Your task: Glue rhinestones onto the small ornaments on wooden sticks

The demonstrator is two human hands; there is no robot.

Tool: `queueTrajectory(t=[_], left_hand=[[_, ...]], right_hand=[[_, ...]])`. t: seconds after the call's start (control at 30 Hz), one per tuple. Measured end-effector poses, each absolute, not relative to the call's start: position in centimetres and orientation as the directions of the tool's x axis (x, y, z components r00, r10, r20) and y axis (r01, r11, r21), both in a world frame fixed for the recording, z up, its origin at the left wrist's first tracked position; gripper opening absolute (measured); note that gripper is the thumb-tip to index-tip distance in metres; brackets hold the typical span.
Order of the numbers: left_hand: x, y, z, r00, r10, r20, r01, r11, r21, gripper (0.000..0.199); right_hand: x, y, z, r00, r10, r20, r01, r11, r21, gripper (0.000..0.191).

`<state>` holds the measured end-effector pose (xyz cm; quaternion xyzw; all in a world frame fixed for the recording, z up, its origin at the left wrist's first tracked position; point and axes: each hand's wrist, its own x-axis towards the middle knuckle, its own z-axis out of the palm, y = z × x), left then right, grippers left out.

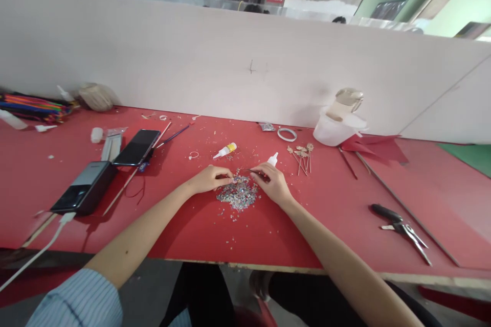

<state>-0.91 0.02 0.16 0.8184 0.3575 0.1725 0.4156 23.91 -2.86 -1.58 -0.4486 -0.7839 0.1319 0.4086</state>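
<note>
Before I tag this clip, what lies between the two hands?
Between left hand and right hand, the head view shows the far part of a shiny heap and the tip of a thin dark tool.

Left hand and right hand: close together, above mid-desk, fingers pinched, thumbs opposed. Both forearms cross the desk's near edge, converging inward; left sleeve at elbow.
</note>
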Motion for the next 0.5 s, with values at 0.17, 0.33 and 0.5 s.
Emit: queueTrajectory(t=[0.17,0.33,0.5], left_hand=[[-0.93,0.03,0.17,0.693,0.72,-0.024,0.462,-0.418,0.782,0.033],[-0.94,-0.16,0.28,0.709,0.705,0.031,0.458,-0.493,0.74,0.025],[-0.98,-0.5,0.54,0.74,0.67,0.052,0.434,-0.535,0.725,0.019]], right_hand=[[24.04,-2.69,-1.79,-0.328,0.8,0.502,0.555,0.593,-0.583,0.011],[23.89,-2.27,-1.66,-0.381,0.795,0.472,0.571,0.604,-0.557,0.01],[23.86,-2.18,-1.63,-0.491,0.78,0.388,0.584,0.626,-0.517,0.011]])
